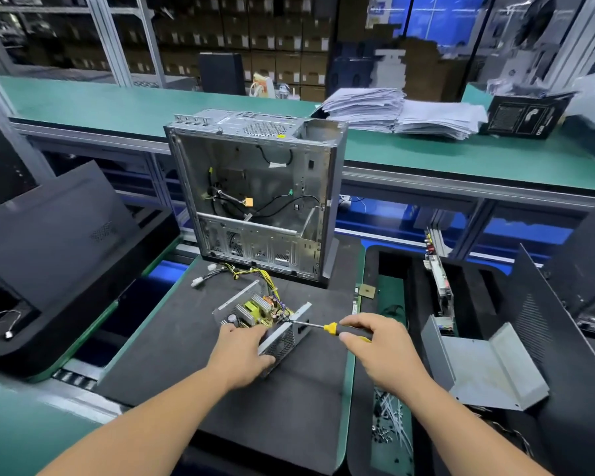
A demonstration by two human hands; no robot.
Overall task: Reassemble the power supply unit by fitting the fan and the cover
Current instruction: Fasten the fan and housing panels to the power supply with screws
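From the head view we look down on a dark foam mat [227,389] laid over a green tabletop [349,372]. On the mat sits the open power supply unit [265,321], cover off, its yellow transformers and heat sinks showing, its bundle of yellow and black cables [248,273] trailing toward the back. Our left hand [241,355] grips the unit's near corner, fingers curled over the perforated side wall. Our right hand [382,348] holds a screwdriver [323,327] with a yellow and black handle, fingers wrapped round the handle; the shaft points left and its tip meets the top edge of the unit. Behind the unit stands an empty computer case [258,197], upright with its side open, loose wires hanging inside. To our right, on another dark mat, a bent grey metal cover [488,369] lies well apart from the unit, and cable ties and small screws [389,420] are scattered on a green strip just beside it. A dark side panel [55,231] leans at the left. Beyond runs a long green shelf [117,104] bearing a stack of papers [399,111] and a black box [522,115]. Further back we see aluminium framing, rows of cardboard boxes on racks, and blue light at the upper right.
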